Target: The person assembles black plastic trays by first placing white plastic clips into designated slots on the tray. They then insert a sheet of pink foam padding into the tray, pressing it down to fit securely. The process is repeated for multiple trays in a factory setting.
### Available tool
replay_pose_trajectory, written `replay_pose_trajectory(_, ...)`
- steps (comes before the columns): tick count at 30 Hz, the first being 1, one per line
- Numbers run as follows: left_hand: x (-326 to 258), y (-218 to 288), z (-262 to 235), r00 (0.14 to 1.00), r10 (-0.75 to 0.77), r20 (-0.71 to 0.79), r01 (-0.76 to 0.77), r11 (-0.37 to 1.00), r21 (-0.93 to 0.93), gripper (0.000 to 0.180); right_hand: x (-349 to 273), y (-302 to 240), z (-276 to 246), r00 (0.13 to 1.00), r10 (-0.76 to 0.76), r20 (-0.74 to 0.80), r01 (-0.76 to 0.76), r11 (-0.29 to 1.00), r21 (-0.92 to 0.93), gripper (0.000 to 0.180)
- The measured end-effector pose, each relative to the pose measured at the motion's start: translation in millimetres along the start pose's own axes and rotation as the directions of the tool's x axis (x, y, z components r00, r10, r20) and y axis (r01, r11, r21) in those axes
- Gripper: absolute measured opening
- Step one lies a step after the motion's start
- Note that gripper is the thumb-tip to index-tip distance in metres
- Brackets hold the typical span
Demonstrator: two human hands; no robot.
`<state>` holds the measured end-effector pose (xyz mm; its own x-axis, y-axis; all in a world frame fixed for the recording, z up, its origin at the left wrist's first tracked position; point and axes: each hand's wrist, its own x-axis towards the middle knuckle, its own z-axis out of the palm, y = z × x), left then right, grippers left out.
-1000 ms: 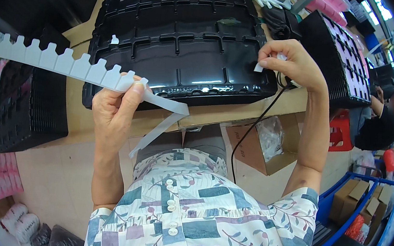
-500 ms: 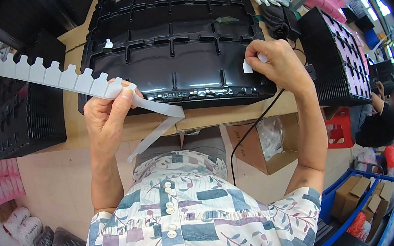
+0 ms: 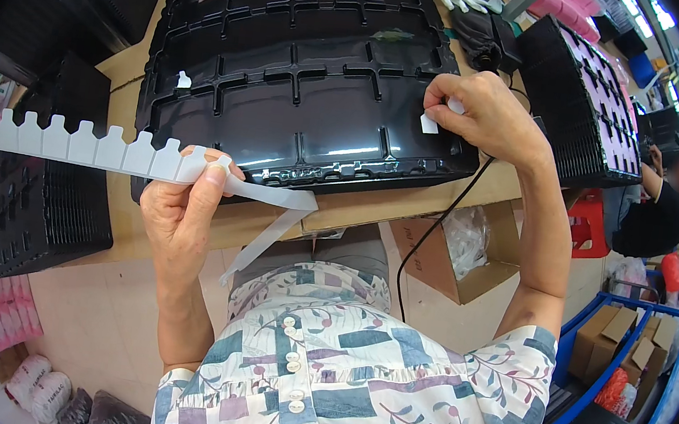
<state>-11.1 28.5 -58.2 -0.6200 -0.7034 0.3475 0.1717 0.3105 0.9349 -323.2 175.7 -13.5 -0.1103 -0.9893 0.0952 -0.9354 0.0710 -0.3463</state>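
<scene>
Pinched between the thumb and fingers of my left hand point(image 3: 180, 215) is a strip of white tab-shaped stickers point(image 3: 71, 144). Its tabs run out to the left, while a bare, translucent length of backing point(image 3: 269, 237) hangs down to the right. A large black moulded plastic tray point(image 3: 254, 118) lies in front of me. Over its right edge, my right hand point(image 3: 488, 116) is closed on a small white sticker point(image 3: 429, 125); whether the sticker touches the tray I cannot tell. Another white sticker point(image 3: 184, 79) is on the tray's left part.
Stacks of black trays stand at the left point(image 3: 47, 204) and right point(image 3: 574, 105). A black cable point(image 3: 429, 231) hangs over the table's near edge. Below are an open carton point(image 3: 488, 267) and a red stool point(image 3: 588, 223). Another person point(image 3: 662, 207) sits at the far right.
The left run of the sticker strip has dipped slightly. My right hand, still pinching its sticker, has barely moved at the tray's right edge.
</scene>
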Motion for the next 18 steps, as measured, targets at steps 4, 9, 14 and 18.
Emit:
replay_pose_trajectory(4,-0.4,-0.2,-1.2,1.0,-0.007,-0.004,0.007,1.0,-0.012,0.016,-1.6,-1.3,8.6,0.99,-0.125,-0.064,0.111,0.974,-0.198,0.01)
replay_pose_trajectory(9,-1.0,-2.8,-3.3,1.0,0.003,0.011,-0.003,1.0,-0.02,0.014,-12.2,-19.0,14.8,0.965,-0.26,-0.03,0.221,0.87,-0.442,0.013)
replay_pose_trajectory(14,0.7,-3.9,-3.7,1.0,0.004,0.022,-0.004,1.0,0.008,0.013,-13.7,-23.9,14.7,0.976,-0.216,-0.001,0.203,0.918,-0.34,0.011)
replay_pose_trajectory(18,-1.2,5.2,-6.5,1.0,0.003,-0.012,-0.002,1.0,0.01,0.013,-34.4,-11.9,-15.7,0.995,-0.036,-0.094,0.07,0.918,0.391,0.006)
